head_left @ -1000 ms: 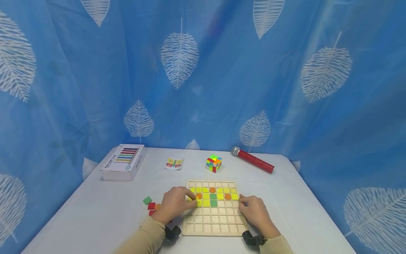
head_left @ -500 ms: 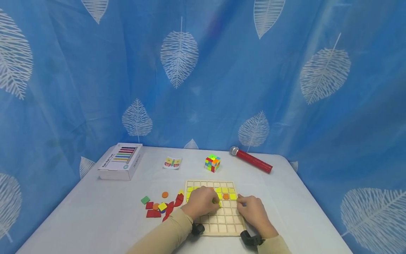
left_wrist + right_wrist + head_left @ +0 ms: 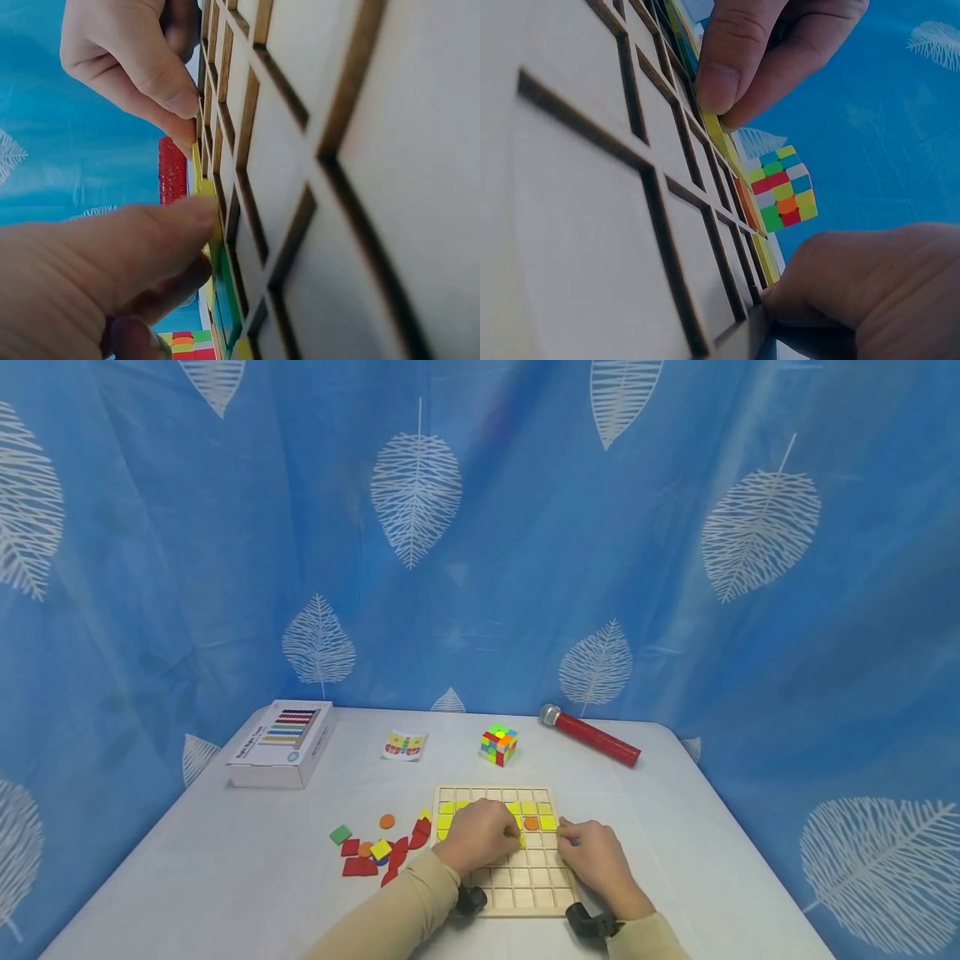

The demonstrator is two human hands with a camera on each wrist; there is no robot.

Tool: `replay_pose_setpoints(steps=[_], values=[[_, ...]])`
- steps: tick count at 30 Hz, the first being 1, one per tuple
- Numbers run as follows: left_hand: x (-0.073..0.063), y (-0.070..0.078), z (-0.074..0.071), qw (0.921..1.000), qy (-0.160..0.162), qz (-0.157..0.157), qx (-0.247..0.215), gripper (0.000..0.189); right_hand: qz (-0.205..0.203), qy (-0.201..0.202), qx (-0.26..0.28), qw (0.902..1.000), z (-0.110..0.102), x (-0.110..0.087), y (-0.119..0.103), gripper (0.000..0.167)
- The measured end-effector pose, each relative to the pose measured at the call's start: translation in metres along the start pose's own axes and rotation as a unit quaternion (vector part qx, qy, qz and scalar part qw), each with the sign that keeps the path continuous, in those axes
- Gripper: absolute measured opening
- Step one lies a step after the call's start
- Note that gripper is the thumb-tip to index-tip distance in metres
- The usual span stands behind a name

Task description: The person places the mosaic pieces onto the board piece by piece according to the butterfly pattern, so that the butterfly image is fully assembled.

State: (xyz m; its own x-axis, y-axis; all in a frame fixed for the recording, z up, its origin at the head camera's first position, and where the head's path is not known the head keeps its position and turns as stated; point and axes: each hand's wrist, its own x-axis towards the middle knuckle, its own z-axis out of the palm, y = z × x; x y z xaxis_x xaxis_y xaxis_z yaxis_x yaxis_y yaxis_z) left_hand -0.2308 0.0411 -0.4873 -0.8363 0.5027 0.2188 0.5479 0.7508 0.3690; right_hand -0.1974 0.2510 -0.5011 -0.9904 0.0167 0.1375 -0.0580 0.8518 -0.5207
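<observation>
My left hand (image 3: 483, 835) is over the middle of a wooden grid board (image 3: 525, 899), thumb and forefinger pinching a yellow tile (image 3: 715, 129) at the board's surface. Yellow tiles (image 3: 547, 822) and an orange disc (image 3: 531, 823) fill cells to its right; part of the pattern lies hidden behind the hand. A green tile (image 3: 226, 289) shows beside the fingers in the left wrist view. At the board's right edge, my right hand (image 3: 597, 860) grips the rim between thumb and fingers.
Left of the board lie loose red pieces (image 3: 361, 867), an orange disc (image 3: 387, 821), a yellow tile (image 3: 382, 849) and a green tile (image 3: 341, 834). Behind stand a white box (image 3: 279, 745), a pattern card (image 3: 404, 746), a puzzle cube (image 3: 498, 745) and a red microphone (image 3: 592, 737).
My left hand has moved right from the board's left side to its middle, uncovering the loose pieces, and then stayed nearly still. The right hand keeps its grip on the board's edge.
</observation>
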Motion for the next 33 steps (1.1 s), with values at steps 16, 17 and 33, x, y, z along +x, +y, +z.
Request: replay_pose_setpoints(steps=[16, 17, 33], values=[[-0.003, -0.001, -0.005, 0.9982, 0.010, -0.043, -0.041, 0.005, 0.004, 0.001, -0.013, 0.9999, 0.000, 0.000, -0.002, 0.023], [-0.006, -0.002, -0.006, 0.9981, 0.011, -0.044, -0.042, 0.008, 0.006, -0.001, -0.013, 0.9999, -0.001, 0.000, -0.003, 0.023], [-0.098, -0.097, -0.087, 0.9490, 0.090, -0.275, -0.125, 0.022, 0.004, 0.002, -0.026, 0.9996, 0.001, 0.001, -0.002, 0.024]])
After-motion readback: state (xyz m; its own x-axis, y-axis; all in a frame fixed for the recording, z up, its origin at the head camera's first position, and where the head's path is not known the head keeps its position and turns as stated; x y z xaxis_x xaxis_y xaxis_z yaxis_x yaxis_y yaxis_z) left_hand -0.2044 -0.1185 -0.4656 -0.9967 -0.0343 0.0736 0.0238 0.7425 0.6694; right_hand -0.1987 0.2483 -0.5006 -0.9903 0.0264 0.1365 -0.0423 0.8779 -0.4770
